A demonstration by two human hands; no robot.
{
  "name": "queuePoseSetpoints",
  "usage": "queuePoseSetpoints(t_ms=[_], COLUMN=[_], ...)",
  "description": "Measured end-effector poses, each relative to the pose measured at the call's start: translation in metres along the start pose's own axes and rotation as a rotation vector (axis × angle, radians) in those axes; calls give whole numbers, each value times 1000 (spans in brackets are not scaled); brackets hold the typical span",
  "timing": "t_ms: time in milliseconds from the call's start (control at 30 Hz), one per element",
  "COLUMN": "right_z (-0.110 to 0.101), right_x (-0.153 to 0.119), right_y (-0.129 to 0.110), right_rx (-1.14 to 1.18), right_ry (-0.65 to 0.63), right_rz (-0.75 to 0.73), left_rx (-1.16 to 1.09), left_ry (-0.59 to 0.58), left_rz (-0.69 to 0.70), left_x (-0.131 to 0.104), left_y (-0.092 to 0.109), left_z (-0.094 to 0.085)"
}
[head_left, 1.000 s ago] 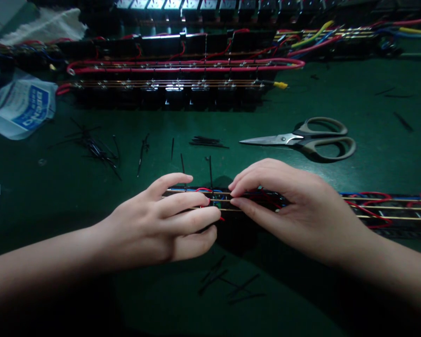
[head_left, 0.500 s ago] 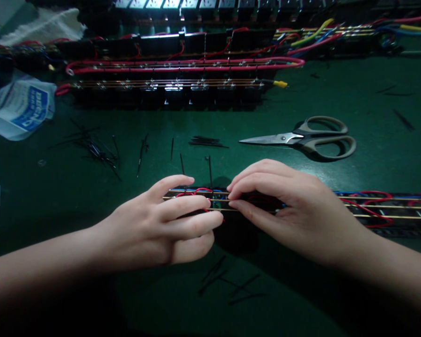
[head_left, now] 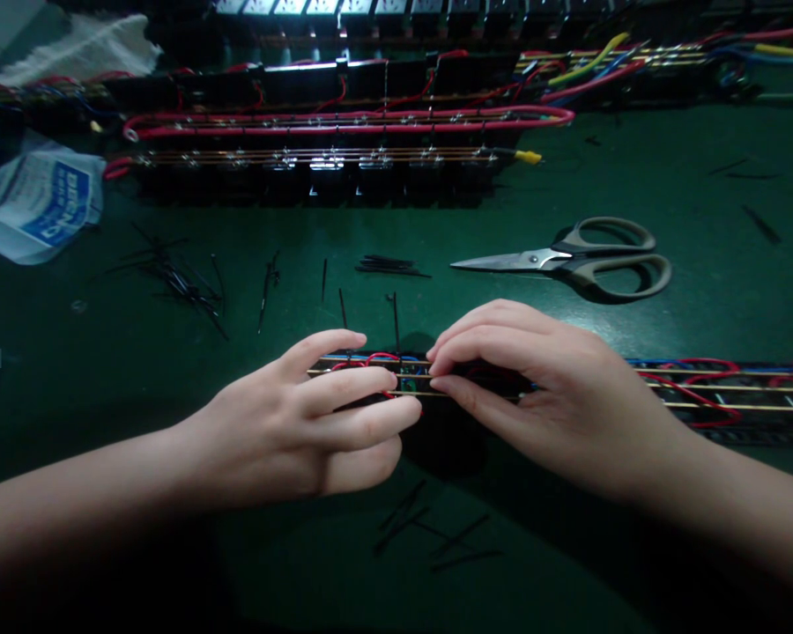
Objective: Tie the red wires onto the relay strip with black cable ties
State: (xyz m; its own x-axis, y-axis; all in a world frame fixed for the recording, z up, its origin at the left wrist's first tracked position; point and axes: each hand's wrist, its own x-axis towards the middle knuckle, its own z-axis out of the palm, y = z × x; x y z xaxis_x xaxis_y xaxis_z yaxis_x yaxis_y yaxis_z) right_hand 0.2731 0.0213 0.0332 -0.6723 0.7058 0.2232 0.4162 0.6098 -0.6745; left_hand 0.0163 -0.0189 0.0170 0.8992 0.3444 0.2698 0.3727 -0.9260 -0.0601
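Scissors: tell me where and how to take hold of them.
I'd grip the handle loops, right hand coming from the right: the scissors lie flat and look shut, their loops to the right and the blades pointing left, away from the grip.

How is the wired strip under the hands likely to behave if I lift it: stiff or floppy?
The wired strip is probably fairly stiff lengthwise, since straight brass-coloured rods run along it. The red wires would likely flop or snag, as they curve in loose-looking loops. The black ties may catch too, as their tails jut past the far edge.
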Motion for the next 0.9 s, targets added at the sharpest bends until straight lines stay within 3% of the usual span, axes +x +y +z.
queuePoseSetpoints(t_ms=[533,900], right_z=[1,-1], right_x=[-1,-1], right_y=[1,-2], right_rx=[-8,14], right_ry=[1,12], right_rz=[5,9], left_rx=[-100,-56], left_ry=[197,125], left_rz=[-96,-86], left_x=[9,8], left_y=[3,1], left_z=[-5,-7])
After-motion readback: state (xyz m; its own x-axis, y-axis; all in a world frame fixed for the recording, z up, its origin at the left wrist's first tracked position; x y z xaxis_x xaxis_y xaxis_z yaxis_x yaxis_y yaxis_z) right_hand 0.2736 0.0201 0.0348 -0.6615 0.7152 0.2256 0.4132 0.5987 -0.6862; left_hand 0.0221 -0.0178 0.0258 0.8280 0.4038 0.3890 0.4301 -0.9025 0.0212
